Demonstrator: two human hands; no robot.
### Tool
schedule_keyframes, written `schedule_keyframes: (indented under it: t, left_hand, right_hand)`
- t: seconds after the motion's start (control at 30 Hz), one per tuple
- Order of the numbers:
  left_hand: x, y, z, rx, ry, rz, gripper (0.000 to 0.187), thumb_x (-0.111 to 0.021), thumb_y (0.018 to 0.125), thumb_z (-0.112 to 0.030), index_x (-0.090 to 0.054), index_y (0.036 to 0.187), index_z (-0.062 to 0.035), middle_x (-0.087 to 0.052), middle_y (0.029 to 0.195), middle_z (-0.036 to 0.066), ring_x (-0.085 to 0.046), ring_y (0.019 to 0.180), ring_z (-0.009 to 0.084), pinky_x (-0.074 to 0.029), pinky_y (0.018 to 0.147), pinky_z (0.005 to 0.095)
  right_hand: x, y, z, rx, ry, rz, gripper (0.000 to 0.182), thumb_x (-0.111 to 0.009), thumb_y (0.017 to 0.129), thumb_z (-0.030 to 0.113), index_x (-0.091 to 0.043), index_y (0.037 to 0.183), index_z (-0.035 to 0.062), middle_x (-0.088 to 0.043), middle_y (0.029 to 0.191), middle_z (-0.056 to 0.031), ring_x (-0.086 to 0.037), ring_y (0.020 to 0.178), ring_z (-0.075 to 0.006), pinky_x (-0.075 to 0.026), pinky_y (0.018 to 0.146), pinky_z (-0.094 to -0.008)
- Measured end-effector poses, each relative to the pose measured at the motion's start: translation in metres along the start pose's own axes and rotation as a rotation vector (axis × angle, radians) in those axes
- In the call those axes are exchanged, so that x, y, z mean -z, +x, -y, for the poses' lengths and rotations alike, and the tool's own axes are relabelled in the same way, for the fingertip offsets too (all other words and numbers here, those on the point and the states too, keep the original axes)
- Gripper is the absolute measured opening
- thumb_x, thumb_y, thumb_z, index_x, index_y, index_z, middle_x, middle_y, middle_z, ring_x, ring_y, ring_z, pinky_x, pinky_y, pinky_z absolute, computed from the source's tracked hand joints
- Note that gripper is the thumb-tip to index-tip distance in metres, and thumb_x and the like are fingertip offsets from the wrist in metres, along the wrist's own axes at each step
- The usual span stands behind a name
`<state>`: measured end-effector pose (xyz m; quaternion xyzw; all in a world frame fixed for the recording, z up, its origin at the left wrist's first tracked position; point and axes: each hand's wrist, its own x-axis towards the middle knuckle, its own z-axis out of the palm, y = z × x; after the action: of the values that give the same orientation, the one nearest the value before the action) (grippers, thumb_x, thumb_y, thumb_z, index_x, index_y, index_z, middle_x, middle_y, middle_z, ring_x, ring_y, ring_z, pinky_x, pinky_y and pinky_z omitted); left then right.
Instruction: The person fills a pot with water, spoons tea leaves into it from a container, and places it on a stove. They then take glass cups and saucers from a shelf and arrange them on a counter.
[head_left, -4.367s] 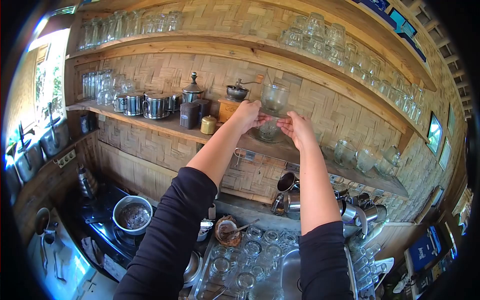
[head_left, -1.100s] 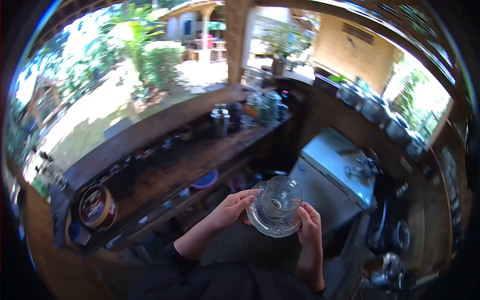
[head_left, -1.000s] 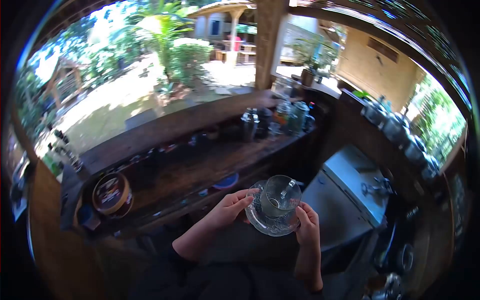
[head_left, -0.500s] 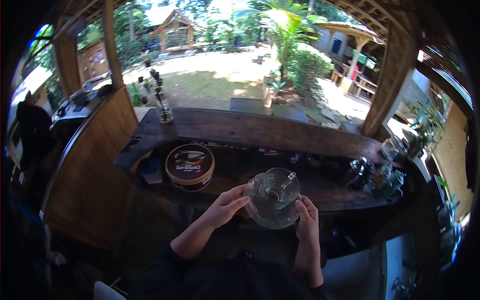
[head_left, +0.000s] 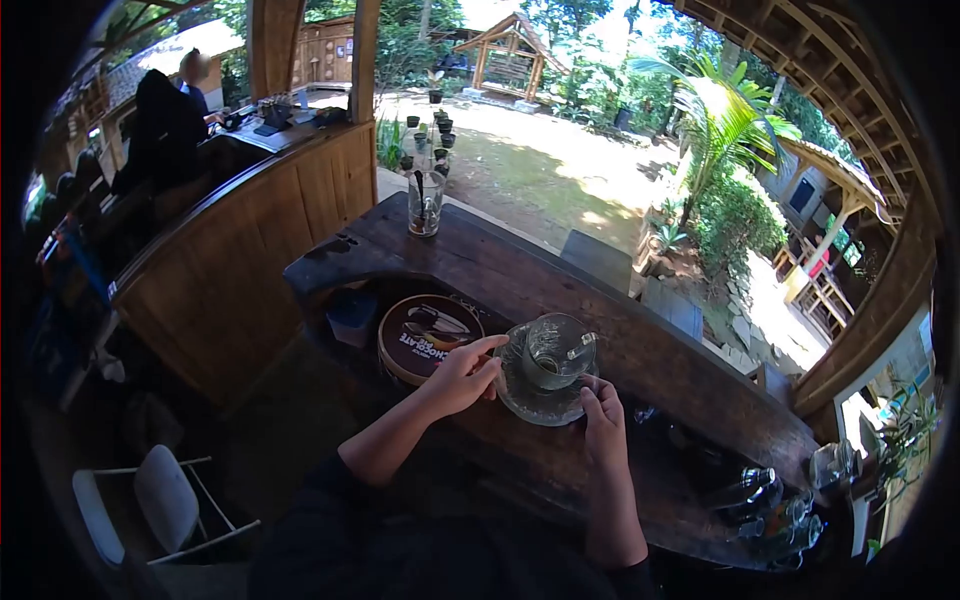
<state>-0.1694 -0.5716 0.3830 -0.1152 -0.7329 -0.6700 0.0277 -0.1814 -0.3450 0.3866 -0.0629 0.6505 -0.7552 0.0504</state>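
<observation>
A clear glass cup (head_left: 545,365) with its handle toward the right stands on a clear glass saucer (head_left: 530,408), above the counter's near side. My left hand (head_left: 460,382) is at the saucer's left rim, index finger stretched toward the cup and thumb by the edge; its lower fingers are partly hidden. On the opposite side, my right hand (head_left: 603,410) pinches the saucer's right rim between thumb and fingers. Just left of the saucer, a round brown tub with chocolate lettering (head_left: 415,325) sits on the lower shelf of the counter.
A tall glass with dark sticks (head_left: 425,205) stands on the dark wooden counter (head_left: 500,265). Several glass vessels (head_left: 790,520) sit at the right end. A blue container (head_left: 352,315) is beside the tub. A white chair (head_left: 165,495) stands lower left; a person (head_left: 195,85) is beyond.
My view has swung left, bringing the chair and a person into sight. The cup and saucer have risen slightly in view, and my left index finger has straightened along the saucer's edge.
</observation>
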Motion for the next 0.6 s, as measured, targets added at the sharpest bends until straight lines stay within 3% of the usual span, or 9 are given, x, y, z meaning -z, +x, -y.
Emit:
schedule_keyframes:
  t: [0.27, 0.4, 0.6]
  left_hand:
    - [0.051, 0.068, 0.026, 0.024, 0.113, -0.074, 0.03, -0.043, 0.09, -0.009, -0.046, 0.117, 0.0047, -0.06, 0.072, 0.005, -0.054, 0.056, 0.0062, -0.045, 0.051, 0.0204]
    - [0.082, 0.107, 0.042, 0.029, 0.118, -0.042, 0.029, -0.045, 0.089, -0.009, -0.047, 0.113, 0.0066, -0.061, 0.069, 0.008, -0.055, 0.055, 0.0092, -0.045, 0.051, 0.0226]
    - [0.116, 0.163, 0.075, 0.041, 0.121, 0.014, 0.021, -0.047, 0.088, -0.009, -0.05, 0.104, 0.0046, -0.062, 0.069, 0.008, -0.056, 0.055, 0.0088, -0.044, 0.051, 0.0217]
  right_hand:
    - [-0.018, 0.09, -0.019, -0.067, -0.077, 0.054, 0.02, -0.046, 0.09, 0.014, -0.05, 0.1, -0.0028, -0.058, 0.068, -0.0061, -0.053, 0.05, -0.0104, -0.041, 0.044, -0.0208]
    - [-0.033, 0.129, -0.032, -0.054, -0.159, 0.02, 0.019, -0.048, 0.089, 0.015, -0.055, 0.092, -0.0024, -0.058, 0.066, -0.0052, -0.053, 0.05, -0.0097, -0.041, 0.044, -0.0211]
    - [-0.051, 0.185, -0.047, -0.068, -0.351, -0.082, 0.02, -0.049, 0.089, 0.016, -0.059, 0.093, -0.0016, -0.058, 0.064, -0.0037, -0.051, 0.05, -0.0084, -0.042, 0.047, -0.0214]
